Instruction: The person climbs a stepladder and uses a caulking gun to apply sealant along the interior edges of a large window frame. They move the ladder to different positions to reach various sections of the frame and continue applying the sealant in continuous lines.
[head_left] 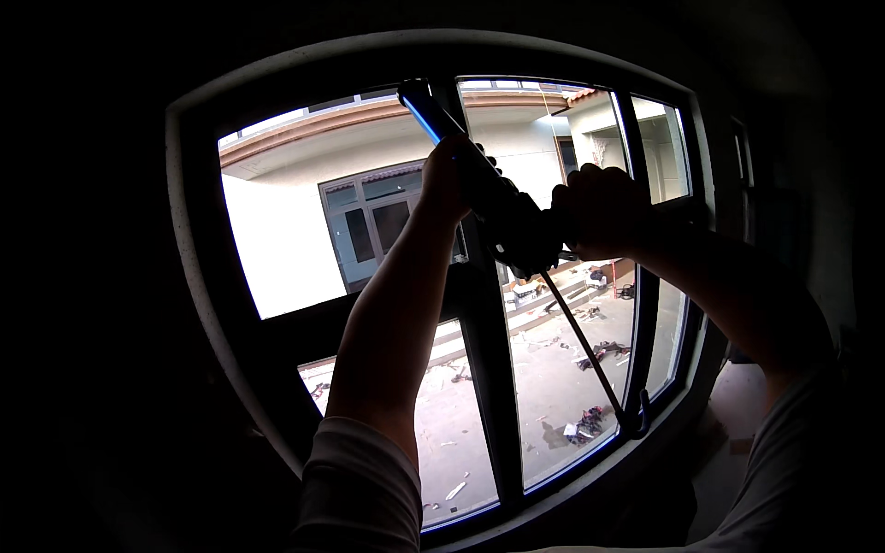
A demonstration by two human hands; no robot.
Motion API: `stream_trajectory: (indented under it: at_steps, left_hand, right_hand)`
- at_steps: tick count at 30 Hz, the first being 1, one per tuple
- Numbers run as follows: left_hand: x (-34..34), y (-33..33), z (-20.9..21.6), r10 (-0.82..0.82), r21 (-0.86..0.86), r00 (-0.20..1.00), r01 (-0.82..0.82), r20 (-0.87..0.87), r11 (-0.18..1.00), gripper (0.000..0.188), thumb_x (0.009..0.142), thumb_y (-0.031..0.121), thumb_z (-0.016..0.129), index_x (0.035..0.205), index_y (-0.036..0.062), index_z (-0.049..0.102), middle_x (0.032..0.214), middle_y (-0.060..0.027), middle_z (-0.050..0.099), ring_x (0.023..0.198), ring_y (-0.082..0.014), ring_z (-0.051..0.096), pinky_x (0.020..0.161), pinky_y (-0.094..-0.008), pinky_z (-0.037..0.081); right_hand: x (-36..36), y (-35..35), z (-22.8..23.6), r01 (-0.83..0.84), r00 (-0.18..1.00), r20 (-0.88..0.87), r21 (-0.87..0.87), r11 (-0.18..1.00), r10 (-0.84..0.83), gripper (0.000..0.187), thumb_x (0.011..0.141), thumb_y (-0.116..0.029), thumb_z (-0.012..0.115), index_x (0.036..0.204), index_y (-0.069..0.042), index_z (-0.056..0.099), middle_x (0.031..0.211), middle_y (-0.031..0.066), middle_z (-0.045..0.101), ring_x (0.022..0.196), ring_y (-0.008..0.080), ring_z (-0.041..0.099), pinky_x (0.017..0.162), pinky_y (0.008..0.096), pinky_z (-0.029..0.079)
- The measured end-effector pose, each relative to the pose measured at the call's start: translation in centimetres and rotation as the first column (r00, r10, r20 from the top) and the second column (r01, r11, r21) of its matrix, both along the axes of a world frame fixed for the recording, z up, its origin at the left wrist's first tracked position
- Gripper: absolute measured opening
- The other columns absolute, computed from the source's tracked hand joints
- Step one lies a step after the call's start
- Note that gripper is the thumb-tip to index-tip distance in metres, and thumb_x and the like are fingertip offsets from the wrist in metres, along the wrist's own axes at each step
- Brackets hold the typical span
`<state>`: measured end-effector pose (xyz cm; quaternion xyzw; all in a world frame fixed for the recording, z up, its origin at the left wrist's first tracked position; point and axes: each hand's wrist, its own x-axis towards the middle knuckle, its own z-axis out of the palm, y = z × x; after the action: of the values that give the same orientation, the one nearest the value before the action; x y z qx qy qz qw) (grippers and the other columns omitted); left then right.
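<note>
A caulking gun (pixel 516 226), mostly a dark silhouette, slants across the window in front of me. Its barrel points up and left, with a blue sheen along one side, and its tip overlaps the dark window frame (pixel 489 396); whether the two touch I cannot tell. My left hand (pixel 449 180) is wrapped round the barrel. On the handle end, my right hand (pixel 604 212) is closed, its fingers dark against the light. From the gun's back a thin rod runs down and right to a hooked end near the lower frame.
A pale wall edge (pixel 205 295) surrounds the window, and the room around it is very dark. Through the panes show a courtyard floor (pixel 452 433) with scattered debris, some steps, and a pale building (pixel 277 203) with a grey-framed window. Upright bars divide the panes.
</note>
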<state>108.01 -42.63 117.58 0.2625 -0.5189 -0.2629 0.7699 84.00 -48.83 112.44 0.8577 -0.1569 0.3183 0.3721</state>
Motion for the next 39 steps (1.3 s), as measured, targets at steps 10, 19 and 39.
stream_trajectory:
  at_steps: [10,19,39]
  left_hand:
    - [0.8,-1.6,-0.2,-0.050,-0.025,0.998,0.051,0.024,0.998,0.027,0.083,0.017,0.063,0.101,0.0025,0.050,0.081,-0.0109,0.056,0.072,-0.0249,0.063,0.069,-0.0423,0.059]
    - [0.4,-3.6,0.2,-0.051,-0.011,0.997,0.051,0.057,0.999,0.025,0.084,0.016,0.062,0.101,0.0007,0.051,0.080,-0.0120,0.057,0.070,-0.0250,0.063,0.069,-0.0417,0.058]
    - [2.2,2.3,1.2,0.132,0.302,0.974,-0.184,0.185,0.935,0.030,0.087,0.025,0.061,0.103,0.0000,0.054,0.086,-0.0170,0.061,0.073,-0.0280,0.065,0.064,-0.0405,0.057]
  right_hand:
    - [0.4,-2.3,-1.2,-0.193,0.975,0.063,-0.244,0.950,0.214,0.038,0.077,-0.023,0.077,0.108,-0.003,0.064,0.096,0.0131,0.064,0.099,0.0235,0.061,0.076,0.0342,0.056]
    - [-0.1,-2.7,-3.0,-0.133,0.988,0.099,0.120,0.984,0.122,0.075,0.078,-0.026,0.080,0.140,-0.008,0.044,0.106,0.0172,0.065,0.099,0.0268,0.066,0.078,0.0370,0.057]
    - [3.0,0.9,-4.6,-0.537,0.781,0.111,0.621,0.571,0.614,0.080,0.091,-0.013,0.064,0.152,-0.007,0.014,0.092,0.0228,0.069,0.078,0.0324,0.071,0.074,0.0405,0.058]
